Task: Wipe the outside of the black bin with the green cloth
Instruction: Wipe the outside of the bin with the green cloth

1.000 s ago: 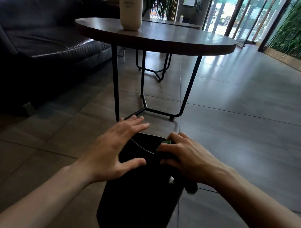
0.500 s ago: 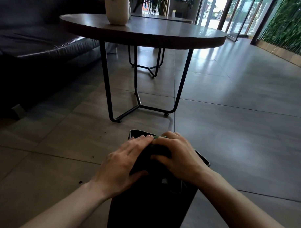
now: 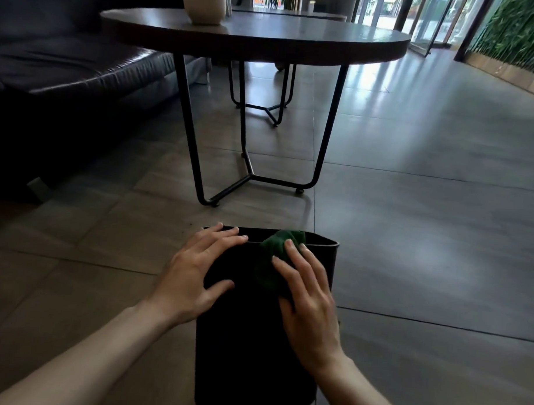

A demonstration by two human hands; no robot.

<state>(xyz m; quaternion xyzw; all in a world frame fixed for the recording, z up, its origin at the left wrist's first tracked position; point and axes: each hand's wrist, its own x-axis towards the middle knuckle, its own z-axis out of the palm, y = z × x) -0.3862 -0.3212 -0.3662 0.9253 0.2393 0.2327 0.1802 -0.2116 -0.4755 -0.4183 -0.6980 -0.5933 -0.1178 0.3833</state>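
1. A black rectangular plastic bin (image 3: 248,347) is seen lying on its side on the grey tiled floor (image 3: 425,238), with its open rim turned away from the camera, towards the table.
2. The left hand (image 3: 193,275) is laid flat on the upward-facing side of the bin near the rim; its fingers are spread and straight, and nothing is grasped by it.
3. A crumpled dark green cloth (image 3: 276,260) is pressed against the same side of the bin, close to the rim and just beside the left hand.
4. The cloth is covered by the right hand (image 3: 311,297), whose fingers are extended over it rather than curled round it; the cloth is held down, not pinched.
5. A round dark wooden table with thin black metal legs (image 3: 253,35) is seen beyond the bin, and a cream rounded vase (image 3: 204,4) is stood on its top.
6. A dark leather sofa (image 3: 67,65) is placed to the left of the table.
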